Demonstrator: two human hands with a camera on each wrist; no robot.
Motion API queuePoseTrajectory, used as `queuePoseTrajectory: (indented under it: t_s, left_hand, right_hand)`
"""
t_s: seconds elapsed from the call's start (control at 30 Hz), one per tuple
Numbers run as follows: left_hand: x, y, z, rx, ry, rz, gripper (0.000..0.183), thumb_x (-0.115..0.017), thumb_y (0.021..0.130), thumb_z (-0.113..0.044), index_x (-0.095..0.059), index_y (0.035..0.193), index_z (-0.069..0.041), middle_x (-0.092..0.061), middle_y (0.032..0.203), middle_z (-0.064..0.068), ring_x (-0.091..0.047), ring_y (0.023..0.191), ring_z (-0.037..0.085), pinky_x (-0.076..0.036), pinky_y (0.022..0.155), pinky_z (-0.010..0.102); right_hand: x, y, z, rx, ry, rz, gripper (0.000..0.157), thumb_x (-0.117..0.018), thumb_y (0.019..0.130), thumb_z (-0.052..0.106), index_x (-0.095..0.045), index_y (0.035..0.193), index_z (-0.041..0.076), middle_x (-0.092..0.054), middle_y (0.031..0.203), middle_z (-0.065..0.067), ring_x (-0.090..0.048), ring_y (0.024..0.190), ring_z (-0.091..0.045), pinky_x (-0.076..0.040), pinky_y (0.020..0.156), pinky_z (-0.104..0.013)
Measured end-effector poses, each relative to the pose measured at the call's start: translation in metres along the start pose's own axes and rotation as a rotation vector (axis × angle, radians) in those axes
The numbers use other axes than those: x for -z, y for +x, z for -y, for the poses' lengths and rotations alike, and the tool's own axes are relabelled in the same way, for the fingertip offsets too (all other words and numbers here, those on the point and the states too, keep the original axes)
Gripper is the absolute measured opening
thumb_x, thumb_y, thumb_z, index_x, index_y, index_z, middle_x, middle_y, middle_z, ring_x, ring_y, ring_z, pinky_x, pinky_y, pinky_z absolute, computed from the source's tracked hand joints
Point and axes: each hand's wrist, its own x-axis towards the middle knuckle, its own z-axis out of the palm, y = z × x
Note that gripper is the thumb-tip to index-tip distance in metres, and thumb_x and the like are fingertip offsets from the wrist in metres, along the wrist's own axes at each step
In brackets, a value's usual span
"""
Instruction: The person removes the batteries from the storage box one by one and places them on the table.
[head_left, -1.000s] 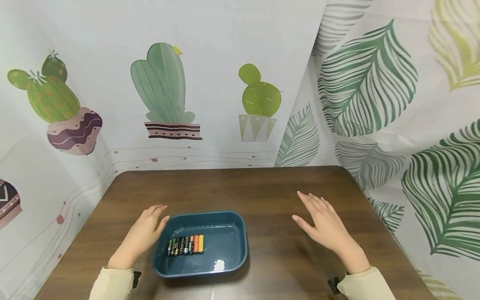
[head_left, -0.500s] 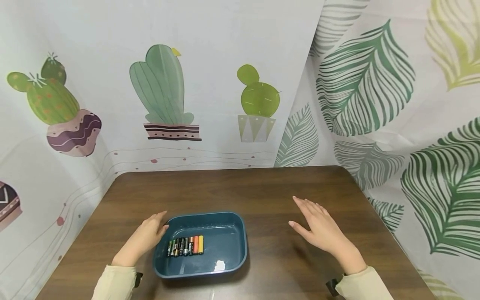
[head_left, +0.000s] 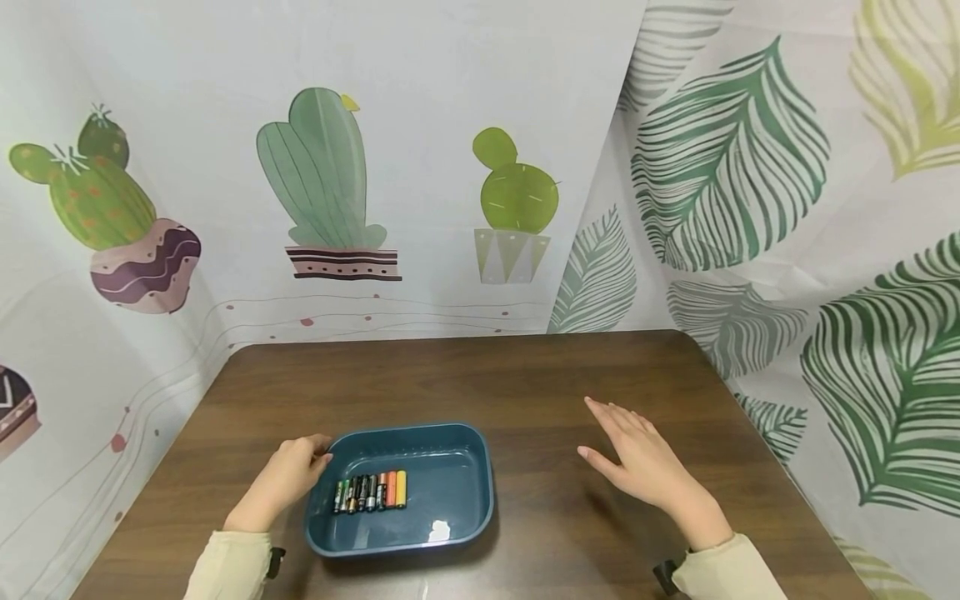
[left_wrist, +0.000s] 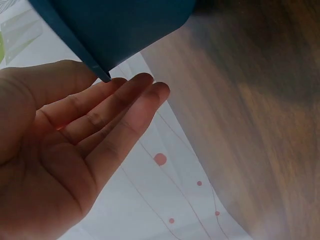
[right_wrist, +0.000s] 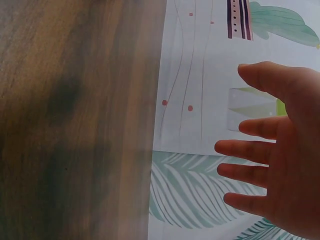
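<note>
A dark blue rectangular tray (head_left: 450, 500) with rounded corners stands on the wooden table. Inside, at its left, a row of several small batteries (head_left: 371, 492) lies side by side, in black, green, orange and yellow. My left hand (head_left: 281, 483) is at the tray's far left corner and pinches the rim, thumb on one side and fingers on the other. In the left wrist view the tray's rim (left_wrist: 107, 75) reaches in between the left thumb and fingers. My right hand (head_left: 648, 467) hovers over the table right of the tray, fingers straight and thumb spread, holding nothing.
The brown table (head_left: 540, 383) extends behind the tray and to its right. A white cloth backdrop (head_left: 427, 167) printed with cacti and leaves hangs behind the table and along its sides.
My left hand has lowered slightly, its fingers bending from straight onto the tray's rim. The right hand has shifted a little left and nearer. Tray and batteries have stayed put.
</note>
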Motion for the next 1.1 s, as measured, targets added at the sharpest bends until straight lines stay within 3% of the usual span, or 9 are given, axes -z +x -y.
queuePoseTrajectory:
  t_s: [0.43,0.73,1.1]
  left_hand:
    - [-0.001,0.003,0.004,-0.045,-0.038,-0.080,0.015,-0.063,0.076,0.001,-0.065,0.090,0.004,-0.063,0.082,0.012,-0.057,0.068,0.018,-0.046,0.058,0.031]
    - [0.001,0.002,0.004,0.014,-0.059,-0.056,0.017,-0.062,0.077,0.000,-0.066,0.093,0.003,-0.061,0.080,0.009,-0.052,0.064,0.014,-0.043,0.053,0.027]
    - [0.000,0.003,0.003,0.028,-0.070,-0.047,0.018,-0.062,0.077,-0.001,-0.066,0.094,0.003,-0.060,0.080,0.008,-0.051,0.063,0.013,-0.042,0.052,0.026]
  right_hand:
    - [-0.004,-0.001,0.002,0.011,0.012,0.025,0.068,-0.051,0.084,0.048,-0.031,0.137,0.011,-0.041,0.133,-0.012,-0.035,0.122,-0.034,-0.025,0.095,-0.054]
    - [-0.003,0.013,0.011,0.050,0.023,-0.004,0.067,-0.051,0.084,0.048,-0.033,0.136,0.010,-0.040,0.134,-0.011,-0.035,0.122,-0.032,-0.025,0.097,-0.050]
    - [0.000,0.034,0.033,0.118,0.034,-0.009,0.068,-0.050,0.084,0.049,-0.033,0.136,0.010,-0.039,0.134,-0.010,-0.035,0.123,-0.030,-0.024,0.098,-0.048]
